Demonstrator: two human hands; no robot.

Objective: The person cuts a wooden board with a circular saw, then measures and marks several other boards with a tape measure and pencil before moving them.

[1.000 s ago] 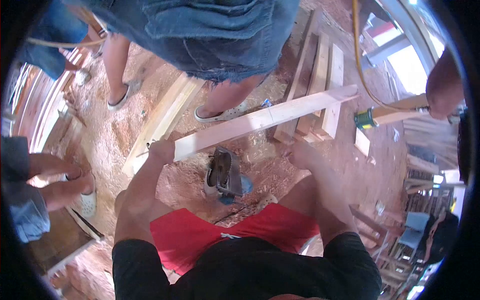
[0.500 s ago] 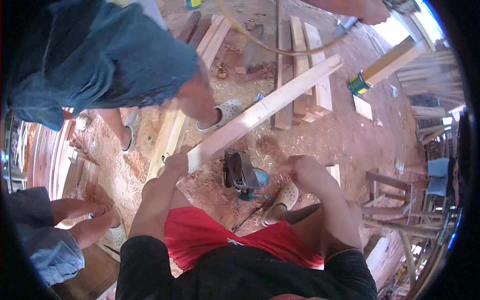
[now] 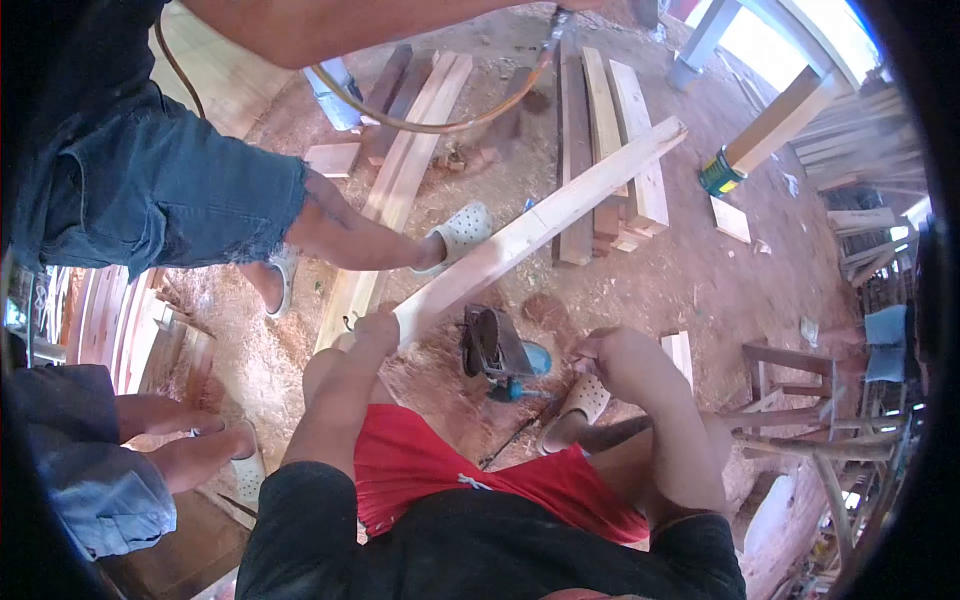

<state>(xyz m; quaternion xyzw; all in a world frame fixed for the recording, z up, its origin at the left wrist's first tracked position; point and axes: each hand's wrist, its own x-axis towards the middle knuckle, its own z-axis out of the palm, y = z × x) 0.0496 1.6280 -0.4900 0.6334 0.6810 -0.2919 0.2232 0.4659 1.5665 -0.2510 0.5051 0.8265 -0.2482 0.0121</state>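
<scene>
My left hand [image 3: 376, 334] is closed at the near end of a long pale wooden beam [image 3: 545, 215], which slants away up to the right. My right hand [image 3: 625, 358] is held apart from the beam, over the sawdust near my clog [image 3: 585, 400]. Its fingers are bent and pressed together; I cannot tell what, if anything, is between them. On the ground between my hands rests a power tool [image 3: 492, 345], dark with blue parts, that looks like an electric planer.
A co-worker's leg [image 3: 350, 225] stands left of the beam; their arm [image 3: 400, 25] crosses above, by a hose [image 3: 440, 127] with a metal nozzle. Another person's legs [image 3: 180, 450] are lower left. Stacked planks [image 3: 635, 150], a post in a can [image 3: 718, 172] and a wooden frame [image 3: 790, 365] stand around.
The co-worker's body has shifted left, and the nozzle and hose have swung left at the top. My view has moved slightly; both my hands keep nearly the same pose.
</scene>
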